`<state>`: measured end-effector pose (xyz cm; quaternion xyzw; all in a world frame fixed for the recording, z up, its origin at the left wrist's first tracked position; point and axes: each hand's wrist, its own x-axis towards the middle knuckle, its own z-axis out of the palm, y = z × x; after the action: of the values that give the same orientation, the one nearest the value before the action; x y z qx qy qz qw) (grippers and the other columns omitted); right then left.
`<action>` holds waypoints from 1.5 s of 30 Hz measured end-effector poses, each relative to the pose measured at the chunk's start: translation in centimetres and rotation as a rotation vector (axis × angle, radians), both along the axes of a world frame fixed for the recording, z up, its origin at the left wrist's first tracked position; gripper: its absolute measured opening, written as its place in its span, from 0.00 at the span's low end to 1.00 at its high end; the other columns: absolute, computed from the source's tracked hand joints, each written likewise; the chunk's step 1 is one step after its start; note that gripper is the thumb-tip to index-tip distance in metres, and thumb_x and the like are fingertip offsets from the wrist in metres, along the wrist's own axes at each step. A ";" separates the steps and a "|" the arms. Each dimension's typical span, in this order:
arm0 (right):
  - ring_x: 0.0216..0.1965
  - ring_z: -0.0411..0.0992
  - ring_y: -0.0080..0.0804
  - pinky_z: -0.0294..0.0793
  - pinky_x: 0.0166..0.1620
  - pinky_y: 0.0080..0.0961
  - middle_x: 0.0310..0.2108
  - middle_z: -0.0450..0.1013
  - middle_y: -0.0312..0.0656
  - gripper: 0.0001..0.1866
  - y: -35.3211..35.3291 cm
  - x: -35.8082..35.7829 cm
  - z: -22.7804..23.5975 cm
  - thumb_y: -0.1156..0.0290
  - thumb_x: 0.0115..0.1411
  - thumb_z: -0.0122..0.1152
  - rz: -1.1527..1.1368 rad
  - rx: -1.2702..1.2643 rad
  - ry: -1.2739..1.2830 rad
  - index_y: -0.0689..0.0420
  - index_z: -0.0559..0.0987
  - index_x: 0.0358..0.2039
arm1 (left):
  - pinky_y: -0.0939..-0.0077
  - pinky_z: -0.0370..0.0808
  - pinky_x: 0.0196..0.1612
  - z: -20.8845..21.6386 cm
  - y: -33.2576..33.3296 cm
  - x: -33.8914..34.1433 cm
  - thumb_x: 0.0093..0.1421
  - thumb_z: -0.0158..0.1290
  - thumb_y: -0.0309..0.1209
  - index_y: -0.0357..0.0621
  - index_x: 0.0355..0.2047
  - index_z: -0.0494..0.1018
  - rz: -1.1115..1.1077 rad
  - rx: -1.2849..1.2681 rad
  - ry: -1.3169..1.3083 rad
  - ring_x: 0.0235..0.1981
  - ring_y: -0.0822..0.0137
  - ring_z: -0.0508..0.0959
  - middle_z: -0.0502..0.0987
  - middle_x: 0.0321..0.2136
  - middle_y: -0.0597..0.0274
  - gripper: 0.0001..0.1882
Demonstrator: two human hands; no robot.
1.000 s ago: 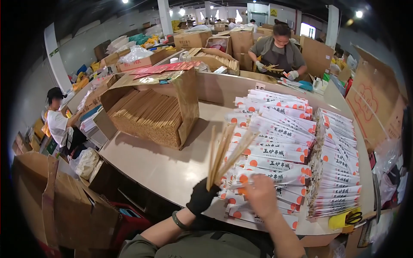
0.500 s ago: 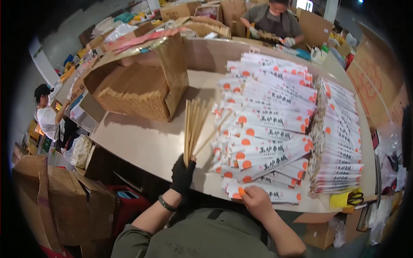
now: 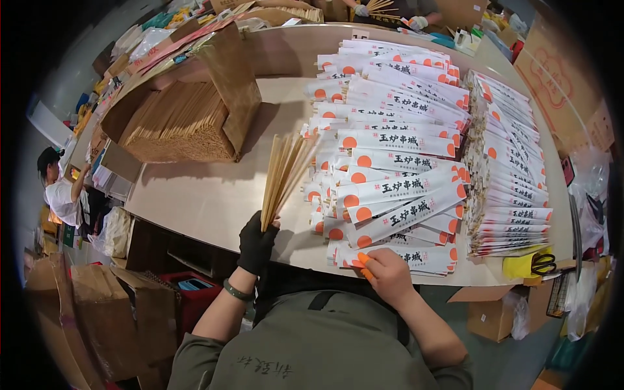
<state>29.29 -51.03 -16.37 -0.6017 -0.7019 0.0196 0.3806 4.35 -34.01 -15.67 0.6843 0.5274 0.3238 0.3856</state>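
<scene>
My left hand (image 3: 255,244), in a black fingerless glove, is closed round the lower ends of a bundle of wooden chopsticks (image 3: 283,175). They stand tilted above the table, fanning slightly at the top. My right hand (image 3: 389,274) wears orange finger covers and is curled at the table's front edge. Its fingertips are at the left end of the nearest white paper sleeves (image 3: 426,259), and whether they pinch anything does not show. Behind it spreads a pile of printed sleeves (image 3: 400,140) with orange dots. Filled sleeves (image 3: 510,156) are stacked on its right.
An open cardboard box (image 3: 244,97) packed with wooden chopsticks (image 3: 182,123) lies at the back left of the table (image 3: 188,201). Black-handled scissors (image 3: 543,263) lie beside something yellow at the right edge. Cartons (image 3: 110,318) stand at lower left. Other people work at the far side and left.
The view has shifted, so the table and its contents sit higher in the picture. A chopstick that leaned out to the right is now closer to the bundle. My right hand stays by the nearest sleeves.
</scene>
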 end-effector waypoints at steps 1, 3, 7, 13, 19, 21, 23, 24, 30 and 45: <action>0.30 0.73 0.40 0.73 0.30 0.32 0.26 0.71 0.41 0.09 0.2 0.1 0.1 0.72 0.48 0.68 0.000 -0.002 0.002 0.59 0.79 0.30 | 0.77 0.72 0.30 0.0 -0.4 -0.2 0.61 0.54 0.32 0.40 0.35 0.73 -0.039 0.025 -0.015 0.24 0.74 0.75 0.75 0.22 0.65 0.08; 0.27 0.71 0.39 0.71 0.29 0.30 0.24 0.70 0.41 0.08 0.7 0.3 0.5 0.72 0.49 0.68 -0.038 -0.072 0.150 0.59 0.80 0.30 | 0.79 0.72 0.33 -1.1 -1.0 -0.6 0.62 0.53 0.34 0.35 0.34 0.75 -0.054 -0.001 -0.125 0.27 0.76 0.74 0.77 0.25 0.64 0.12; 0.24 0.67 0.30 0.66 0.29 0.23 0.22 0.68 0.40 0.08 1.7 1.2 2.6 0.73 0.50 0.70 -0.157 -0.248 0.393 0.60 0.78 0.27 | 0.77 0.73 0.37 0.2 -1.9 -1.3 0.58 0.58 0.31 0.37 0.35 0.77 -0.075 -0.180 -0.112 0.30 0.74 0.77 0.79 0.27 0.61 0.10; 0.24 0.63 0.18 0.63 0.29 0.19 0.22 0.66 0.32 0.10 3.1 2.9 6.6 0.74 0.51 0.70 -0.141 -0.379 0.845 0.62 0.76 0.24 | 0.77 0.74 0.36 1.4 -1.8 -2.2 0.53 0.60 0.29 0.35 0.32 0.77 -0.093 -0.229 -0.107 0.29 0.74 0.77 0.79 0.25 0.63 0.10; 0.24 0.63 0.20 0.63 0.29 0.19 0.22 0.66 0.32 0.09 2.4 4.0 6.3 0.73 0.50 0.71 -0.082 -0.415 0.851 0.61 0.78 0.26 | 0.76 0.74 0.35 3.4 -0.5 -3.7 0.54 0.58 0.29 0.35 0.30 0.77 -0.390 0.047 0.114 0.29 0.74 0.76 0.78 0.24 0.63 0.08; 0.24 0.67 0.28 0.67 0.29 0.24 0.23 0.69 0.36 0.09 2.1 4.5 6.5 0.72 0.47 0.71 0.057 -0.248 0.223 0.59 0.80 0.28 | 0.76 0.74 0.36 4.6 0.5 -4.2 0.56 0.57 0.29 0.35 0.32 0.77 -0.389 -0.118 0.172 0.29 0.74 0.77 0.79 0.25 0.62 0.08; 0.25 0.69 0.31 0.69 0.30 0.25 0.24 0.70 0.37 0.09 2.6 3.4 6.2 0.72 0.47 0.70 0.066 -0.127 0.089 0.58 0.81 0.30 | 0.76 0.74 0.37 4.7 0.7 -3.6 0.57 0.56 0.29 0.35 0.33 0.76 -0.388 -0.276 0.231 0.30 0.73 0.77 0.79 0.27 0.62 0.09; 0.27 0.71 0.34 0.71 0.30 0.27 0.25 0.71 0.38 0.10 3.1 2.5 6.2 0.72 0.47 0.68 0.077 -0.009 -0.046 0.57 0.82 0.32 | 0.75 0.74 0.38 4.4 0.2 -2.3 0.59 0.56 0.31 0.35 0.35 0.75 -0.366 -0.306 -0.030 0.32 0.72 0.77 0.80 0.30 0.60 0.10; 0.39 0.72 0.41 0.73 0.40 0.35 0.37 0.74 0.44 0.17 8.9 -1.1 8.4 0.70 0.48 0.63 0.215 0.020 -0.331 0.57 0.79 0.41 | 0.79 0.67 0.39 2.4 -1.8 6.8 0.70 0.40 0.42 0.39 0.47 0.75 -0.221 -0.179 -0.604 0.33 0.74 0.69 0.74 0.33 0.66 0.21; 0.63 0.55 0.46 0.55 0.62 0.46 0.63 0.57 0.47 0.43 18.0 14.4 4.3 0.43 0.47 0.65 -0.149 0.018 -0.558 0.47 0.66 0.62 | 0.64 0.74 0.34 -2.0 1.6 0.6 0.62 0.52 0.32 0.42 0.36 0.70 0.114 0.296 0.213 0.31 0.52 0.79 0.77 0.27 0.52 0.07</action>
<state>43.67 -33.05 -12.04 -0.6303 -0.7335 -0.1810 0.1787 4.99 -32.41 -17.66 0.7330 0.5498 0.3448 0.2038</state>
